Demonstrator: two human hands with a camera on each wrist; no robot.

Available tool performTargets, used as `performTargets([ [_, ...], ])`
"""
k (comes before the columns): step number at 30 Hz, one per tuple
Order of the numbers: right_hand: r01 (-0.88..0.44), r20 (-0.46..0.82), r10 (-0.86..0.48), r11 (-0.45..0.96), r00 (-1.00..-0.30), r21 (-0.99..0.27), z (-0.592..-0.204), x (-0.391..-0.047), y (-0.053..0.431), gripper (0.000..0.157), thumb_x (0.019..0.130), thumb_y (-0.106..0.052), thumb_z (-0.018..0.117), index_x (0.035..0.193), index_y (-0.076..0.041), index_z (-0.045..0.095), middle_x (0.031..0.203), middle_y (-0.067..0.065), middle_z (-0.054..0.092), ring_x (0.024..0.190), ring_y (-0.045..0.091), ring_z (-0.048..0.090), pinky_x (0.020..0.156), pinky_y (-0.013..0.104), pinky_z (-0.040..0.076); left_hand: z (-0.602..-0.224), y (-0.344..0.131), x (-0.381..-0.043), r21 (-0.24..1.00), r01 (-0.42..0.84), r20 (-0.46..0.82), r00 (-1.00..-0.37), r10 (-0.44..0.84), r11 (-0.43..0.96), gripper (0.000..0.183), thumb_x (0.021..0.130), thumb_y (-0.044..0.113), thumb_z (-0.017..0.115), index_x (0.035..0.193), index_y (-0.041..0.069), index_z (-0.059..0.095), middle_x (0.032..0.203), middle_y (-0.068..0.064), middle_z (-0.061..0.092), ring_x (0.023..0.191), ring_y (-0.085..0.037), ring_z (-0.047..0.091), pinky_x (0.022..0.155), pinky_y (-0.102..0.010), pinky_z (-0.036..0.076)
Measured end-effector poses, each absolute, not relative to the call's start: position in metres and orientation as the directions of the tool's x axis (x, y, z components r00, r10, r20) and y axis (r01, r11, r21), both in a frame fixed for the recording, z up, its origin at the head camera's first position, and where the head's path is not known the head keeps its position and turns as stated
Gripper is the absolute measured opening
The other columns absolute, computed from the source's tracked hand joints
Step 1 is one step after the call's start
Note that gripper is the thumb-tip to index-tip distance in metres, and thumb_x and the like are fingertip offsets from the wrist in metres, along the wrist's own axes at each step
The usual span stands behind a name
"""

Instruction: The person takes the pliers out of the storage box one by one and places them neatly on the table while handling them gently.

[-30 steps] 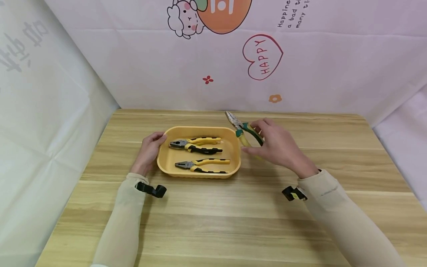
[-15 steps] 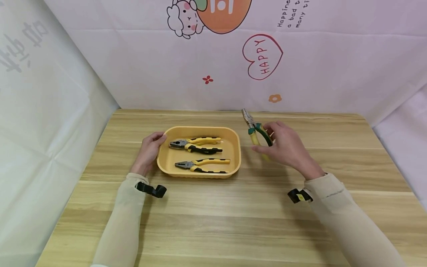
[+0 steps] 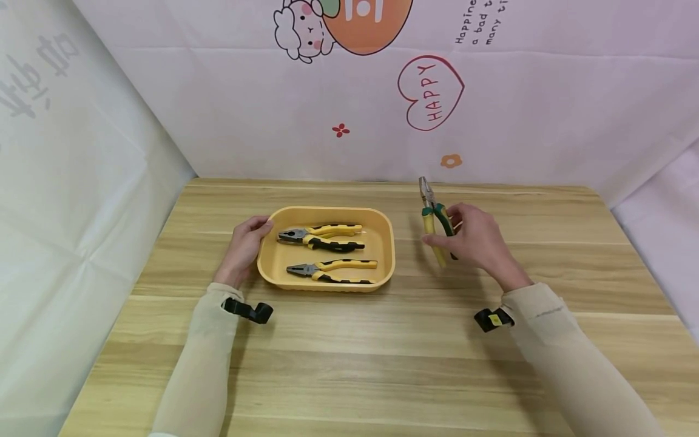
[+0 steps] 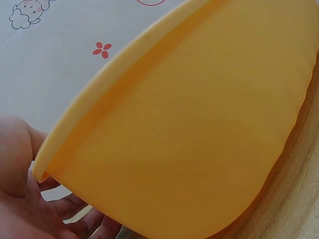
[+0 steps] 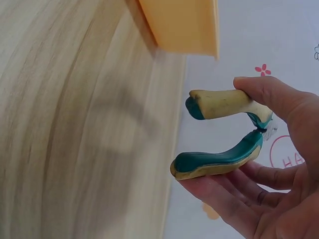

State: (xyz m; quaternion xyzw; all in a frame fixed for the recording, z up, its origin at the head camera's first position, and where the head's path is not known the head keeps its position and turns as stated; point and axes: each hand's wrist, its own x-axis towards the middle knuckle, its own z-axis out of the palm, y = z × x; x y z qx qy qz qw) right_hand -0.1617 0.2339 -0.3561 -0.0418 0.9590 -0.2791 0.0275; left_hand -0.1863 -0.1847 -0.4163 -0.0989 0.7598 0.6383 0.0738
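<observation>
Combination pliers [image 3: 429,223] hovering right of frame centre, right hand [image 3: 477,238] grasping green-yellow handles [image 5: 219,158]; left hand [image 3: 243,249], centre-left, gripping yellow tray [image 3: 379,244]; two yellow-black pliers [image 3: 345,264] lying inside.

A lane of bare, light-brown grained wooden tabletop [image 3: 338,349] lay between the oblong yellow plastic tray [image 3: 379,249] and the green-and-yellow-handled metal pliers [image 3: 429,224] in the right hand [image 3: 477,237], widening in front of both. The left hand [image 3: 243,250] blocked the tray's left end, yellow-and-black-handled metal pliers [image 3: 345,264] took up much of its floor, and a white printed cloth wall [image 3: 246,121] closed off the tabletop's far edge.
</observation>
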Motion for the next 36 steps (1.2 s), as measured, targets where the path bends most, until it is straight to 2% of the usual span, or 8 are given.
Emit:
performTargets([
  [7, 0.011, -0.088, -0.044, 0.839, -0.995, -0.544, -0.362, -0.166, 0.237, 0.07, 0.083, -0.05, 0.081, 0.119, 0.006, 0.059, 0.108, 0.022, 0.061, 0.095, 0.036, 0.057, 0.077, 0.045, 0.051, -0.416, -0.185, -0.185, 0.956, -0.24, -0.234, -0.971, -0.05, 0.167, 0.044, 0.109, 0.024, 0.05, 0.143, -0.003, 0.052, 0.14, -0.021, 0.051, 0.113, -0.022, 0.055, 0.097, -0.033, 0.048],
  [15, 0.05, -0.119, -0.016, 0.845, -0.993, -0.533, -0.371, -0.169, 0.239, 0.064, 0.082, -0.05, 0.081, 0.11, 0.004, 0.06, 0.092, 0.015, 0.059, 0.083, 0.03, 0.053, 0.062, 0.034, 0.045, -0.418, -0.186, -0.187, 0.955, -0.245, -0.239, -0.969, -0.056, 0.166, 0.041, 0.109, 0.023, 0.049, 0.141, -0.002, 0.054, 0.135, -0.019, 0.052, 0.109, -0.02, 0.056, 0.093, -0.03, 0.05],
  [24, 0.114, -0.194, 0.012, 0.842, -0.981, -0.528, -0.381, -0.172, 0.24, 0.062, 0.082, -0.051, 0.08, 0.105, 0.002, 0.057, 0.086, 0.013, 0.056, 0.075, 0.025, 0.052, 0.056, 0.03, 0.043, -0.417, -0.185, -0.187, 0.956, -0.241, -0.235, -0.97, -0.054, 0.167, 0.043, 0.109, 0.024, 0.049, 0.142, -0.004, 0.052, 0.137, -0.02, 0.051, 0.11, -0.02, 0.056, 0.094, -0.03, 0.05],
  [31, 0.149, -0.232, 0.033, 0.852, -0.972, -0.502, -0.388, -0.177, 0.237, 0.051, 0.083, -0.049, 0.08, 0.077, -0.007, 0.051, 0.062, 0.0, 0.044, 0.057, 0.017, 0.045, 0.049, 0.028, 0.038, -0.416, -0.184, -0.186, 0.954, -0.243, -0.237, -0.97, -0.055, 0.176, 0.043, 0.109, 0.024, 0.049, 0.142, -0.003, 0.052, 0.136, -0.02, 0.051, 0.111, -0.02, 0.055, 0.095, -0.03, 0.049],
  [36, 0.163, -0.245, 0.043, 0.854, -0.968, -0.494, -0.392, -0.177, 0.236, 0.052, 0.084, -0.048, 0.079, 0.07, -0.01, 0.047, 0.059, -0.002, 0.04, 0.054, 0.016, 0.043, 0.047, 0.028, 0.036, -0.416, -0.184, -0.185, 0.954, -0.246, -0.24, -0.969, -0.056, 0.171, 0.043, 0.109, 0.023, 0.049, 0.142, -0.003, 0.052, 0.137, -0.02, 0.05, 0.112, -0.021, 0.054, 0.096, -0.031, 0.048],
])
